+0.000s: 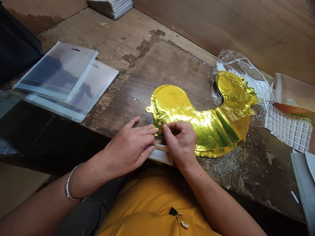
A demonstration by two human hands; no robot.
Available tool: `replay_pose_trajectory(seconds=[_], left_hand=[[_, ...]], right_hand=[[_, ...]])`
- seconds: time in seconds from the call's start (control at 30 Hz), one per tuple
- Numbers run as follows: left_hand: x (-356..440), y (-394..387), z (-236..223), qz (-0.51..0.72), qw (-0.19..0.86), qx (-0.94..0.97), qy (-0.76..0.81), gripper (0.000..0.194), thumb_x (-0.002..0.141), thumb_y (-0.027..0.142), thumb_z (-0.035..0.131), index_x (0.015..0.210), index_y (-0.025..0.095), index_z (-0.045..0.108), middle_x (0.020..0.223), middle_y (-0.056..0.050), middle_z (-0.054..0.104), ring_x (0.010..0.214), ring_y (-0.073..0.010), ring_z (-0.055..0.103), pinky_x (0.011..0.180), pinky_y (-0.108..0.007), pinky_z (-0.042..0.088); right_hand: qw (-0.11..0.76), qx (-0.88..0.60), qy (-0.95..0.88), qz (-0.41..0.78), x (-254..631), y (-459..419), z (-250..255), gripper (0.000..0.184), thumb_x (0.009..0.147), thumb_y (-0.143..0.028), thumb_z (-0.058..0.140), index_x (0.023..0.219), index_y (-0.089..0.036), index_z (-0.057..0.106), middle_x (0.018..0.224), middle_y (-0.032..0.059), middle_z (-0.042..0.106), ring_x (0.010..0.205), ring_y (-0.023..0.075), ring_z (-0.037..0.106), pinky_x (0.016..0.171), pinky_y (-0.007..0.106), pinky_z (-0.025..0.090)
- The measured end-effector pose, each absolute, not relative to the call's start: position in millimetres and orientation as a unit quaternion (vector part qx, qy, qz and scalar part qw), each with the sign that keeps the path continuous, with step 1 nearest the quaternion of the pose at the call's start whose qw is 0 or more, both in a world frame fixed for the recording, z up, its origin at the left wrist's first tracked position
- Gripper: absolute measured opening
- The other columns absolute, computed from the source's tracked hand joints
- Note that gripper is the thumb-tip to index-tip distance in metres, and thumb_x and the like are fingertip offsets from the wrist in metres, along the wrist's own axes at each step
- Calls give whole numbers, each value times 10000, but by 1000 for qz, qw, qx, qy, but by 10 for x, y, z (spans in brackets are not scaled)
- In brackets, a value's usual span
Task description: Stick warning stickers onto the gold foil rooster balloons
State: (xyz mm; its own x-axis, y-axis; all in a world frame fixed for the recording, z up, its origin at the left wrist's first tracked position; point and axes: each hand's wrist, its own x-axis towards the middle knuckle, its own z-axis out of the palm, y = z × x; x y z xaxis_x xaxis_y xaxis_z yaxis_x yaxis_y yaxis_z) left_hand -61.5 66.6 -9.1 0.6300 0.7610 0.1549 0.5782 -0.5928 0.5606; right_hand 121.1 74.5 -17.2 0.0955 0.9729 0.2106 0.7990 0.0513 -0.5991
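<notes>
A flat, uninflated gold foil balloon [209, 127] lies curved across the worn table. My right hand [182, 141] pinches its lower left edge between thumb and index finger, close to a small printed mark. Beside it, my left hand [130, 147] rests some fingertips on the same edge. The left thumb and index finger close at the end of a narrow white strip [161, 155], which passes below my right hand. What the strip is made of is unclear, and my right hand hides its far part.
Clear plastic sleeves [69, 75] are stacked at the left. On the right lie a crumpled clear bag [241, 62], partly beneath the balloon, and sheets of small printed labels [287, 127]. A paper stack [115, 8] stands at the back against wooden boards [233, 26].
</notes>
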Motion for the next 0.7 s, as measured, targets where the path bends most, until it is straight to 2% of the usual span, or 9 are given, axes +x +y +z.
replay_pose_trajectory(seconds=[0.2, 0.37, 0.47, 0.57, 0.63, 0.7], left_hand=[[-615, 672, -81, 188, 230, 873, 386, 128, 898, 209, 492, 865, 205, 615, 1265, -75, 648, 1228, -221, 565, 1124, -531, 241], [-621, 675, -96, 191, 234, 873, 383, 120, 898, 205, 494, 875, 205, 612, 1260, -76, 651, 1226, -229, 567, 1122, -552, 230], [-620, 681, -94, 193, 238, 870, 386, 110, 901, 213, 504, 890, 208, 613, 1242, -66, 664, 1211, -238, 578, 1115, -571, 228], [-622, 699, -87, 186, 245, 870, 386, 112, 903, 215, 504, 890, 206, 615, 1227, -64, 673, 1201, -238, 586, 1109, -584, 233], [-632, 717, -83, 181, 252, 871, 382, 106, 894, 211, 512, 888, 210, 618, 1230, -58, 671, 1201, -229, 586, 1111, -582, 238], [-655, 730, -75, 182, 259, 871, 376, 99, 878, 209, 527, 886, 215, 625, 1241, -56, 664, 1194, -217, 590, 1117, -569, 247]], right_hand=[[264, -672, -684, 107, 1196, 743, -187, 182, 801, -299, 620, 642, -216, 592, 673, 26, 612, 753, 204, 519, 705, 347, 384], [222, -695, -681, 59, 1194, 827, -200, 196, 798, -374, 624, 829, -207, 526, 736, 25, 570, 683, 189, 471, 640, 324, 347], [221, -696, -683, 11, 1297, 893, -150, 60, 823, -223, 534, 879, -201, 531, 732, 31, 569, 623, 177, 460, 596, 316, 340], [235, -617, -751, -28, 1443, 871, -49, 167, 826, -100, 458, 874, -192, 589, 877, 92, 632, 771, 213, 547, 674, 343, 424], [212, -522, -827, 2, 1510, 817, 4, 172, 852, -125, 498, 942, -182, 633, 1034, 117, 659, 926, 235, 573, 780, 364, 471], [175, -468, -865, 43, 1533, 773, 22, 202, 857, -184, 570, 1043, -183, 649, 1116, 111, 670, 972, 236, 581, 833, 374, 489]])
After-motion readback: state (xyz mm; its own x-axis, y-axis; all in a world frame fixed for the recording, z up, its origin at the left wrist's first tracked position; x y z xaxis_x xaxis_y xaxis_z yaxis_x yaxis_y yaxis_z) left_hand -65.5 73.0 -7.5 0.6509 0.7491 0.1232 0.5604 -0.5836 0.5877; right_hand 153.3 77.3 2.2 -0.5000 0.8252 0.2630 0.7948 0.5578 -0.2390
